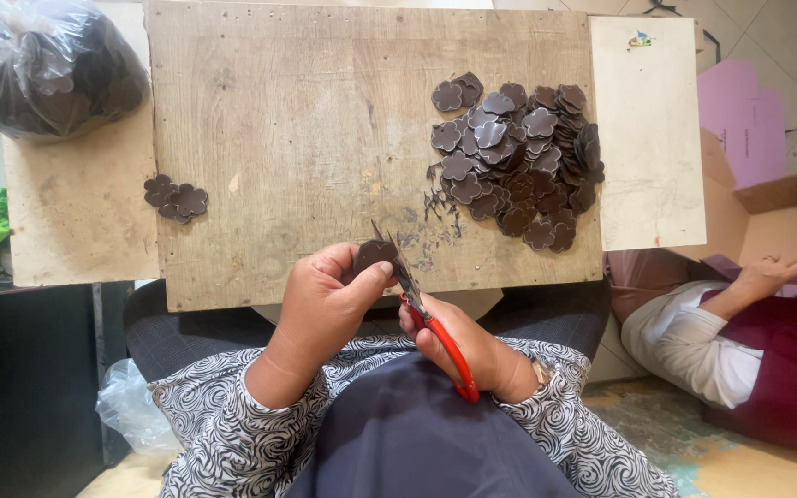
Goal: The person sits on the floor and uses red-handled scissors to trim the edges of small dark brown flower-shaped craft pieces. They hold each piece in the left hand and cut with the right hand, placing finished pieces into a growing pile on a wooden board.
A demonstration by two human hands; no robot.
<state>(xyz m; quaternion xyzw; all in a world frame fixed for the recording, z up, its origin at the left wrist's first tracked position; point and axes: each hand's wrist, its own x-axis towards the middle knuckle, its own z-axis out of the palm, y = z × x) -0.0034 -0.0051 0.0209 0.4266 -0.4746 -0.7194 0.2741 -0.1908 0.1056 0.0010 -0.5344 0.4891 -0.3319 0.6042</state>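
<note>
Left grip around flower piece

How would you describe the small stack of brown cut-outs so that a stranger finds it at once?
Start at the big wooden board on the person's lap. The small stack lies at its left edge, about halfway down. Unlike the big pile at the right, it holds only a few flower-shaped pieces and sits alone.
</note>
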